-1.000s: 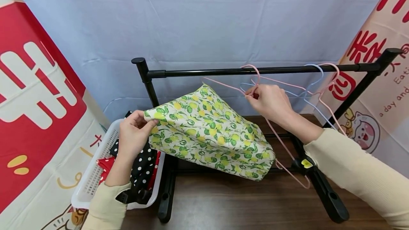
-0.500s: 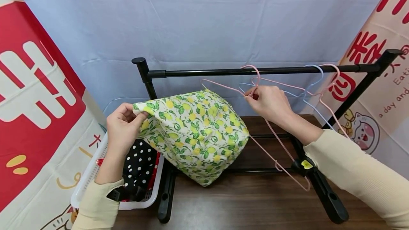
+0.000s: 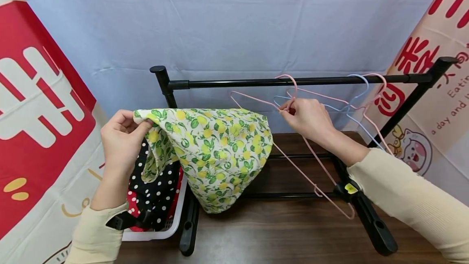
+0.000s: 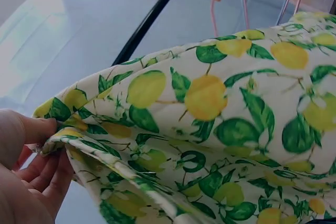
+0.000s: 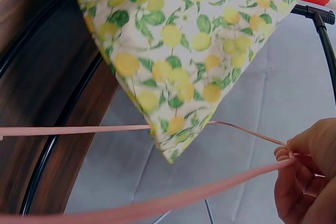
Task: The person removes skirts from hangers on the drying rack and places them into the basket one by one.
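A lemon-print cloth (image 3: 216,154), white with yellow lemons and green leaves, spreads left of the pink hanger (image 3: 300,172). My left hand (image 3: 119,141) pinches its upper left corner between thumb and fingers; the left wrist view shows bunched folds (image 4: 121,166) there. The hanger hooks over the black rail (image 3: 227,84), and my right hand (image 3: 309,119) pinches its neck just below the hook. The cloth hides part of the hanger's left side. In the right wrist view, a cloth corner (image 5: 170,150) crosses the pink wire; whether it wraps around the wire I cannot tell.
A blue hanger (image 3: 360,82) and a second pink hanger (image 3: 381,80) hang on the rail's right. At left, a white basket (image 3: 154,236) holds black polka-dot (image 3: 161,190) and red fabric. The rack's black feet (image 3: 189,235) stand on a brown wooden surface (image 3: 278,235).
My left hand has moved left and slightly up, drawing the cloth left along the hanger, so more of the hanger's lower bar shows. The right hand keeps its hold at the neck.
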Tool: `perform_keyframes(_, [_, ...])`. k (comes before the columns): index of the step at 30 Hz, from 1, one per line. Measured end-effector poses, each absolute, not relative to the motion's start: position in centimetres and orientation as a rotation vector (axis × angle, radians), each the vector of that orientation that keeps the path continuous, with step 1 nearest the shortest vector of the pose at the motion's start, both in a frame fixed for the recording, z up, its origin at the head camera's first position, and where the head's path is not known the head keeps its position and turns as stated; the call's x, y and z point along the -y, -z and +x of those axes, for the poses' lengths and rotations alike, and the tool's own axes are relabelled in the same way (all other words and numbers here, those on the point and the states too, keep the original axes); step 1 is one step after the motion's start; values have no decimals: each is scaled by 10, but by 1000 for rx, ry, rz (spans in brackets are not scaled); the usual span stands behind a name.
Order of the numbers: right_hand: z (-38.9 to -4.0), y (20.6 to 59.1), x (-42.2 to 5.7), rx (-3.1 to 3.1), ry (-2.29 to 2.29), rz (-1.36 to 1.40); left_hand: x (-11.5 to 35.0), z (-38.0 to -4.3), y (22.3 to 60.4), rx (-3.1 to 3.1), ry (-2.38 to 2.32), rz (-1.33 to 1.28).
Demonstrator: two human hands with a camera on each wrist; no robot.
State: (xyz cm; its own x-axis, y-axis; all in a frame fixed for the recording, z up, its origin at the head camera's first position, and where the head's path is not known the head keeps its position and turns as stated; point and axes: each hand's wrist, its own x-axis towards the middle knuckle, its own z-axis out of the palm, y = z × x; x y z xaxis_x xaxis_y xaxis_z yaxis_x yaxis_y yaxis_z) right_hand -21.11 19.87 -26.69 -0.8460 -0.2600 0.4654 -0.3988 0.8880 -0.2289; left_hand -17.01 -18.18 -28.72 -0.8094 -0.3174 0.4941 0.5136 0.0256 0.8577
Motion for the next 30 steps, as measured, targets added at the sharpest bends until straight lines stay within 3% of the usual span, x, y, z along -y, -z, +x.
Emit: perform_keyframes(30, [-217, 272, -220, 2595, -374, 391, 273, -150, 277, 1497, 1771, 190])
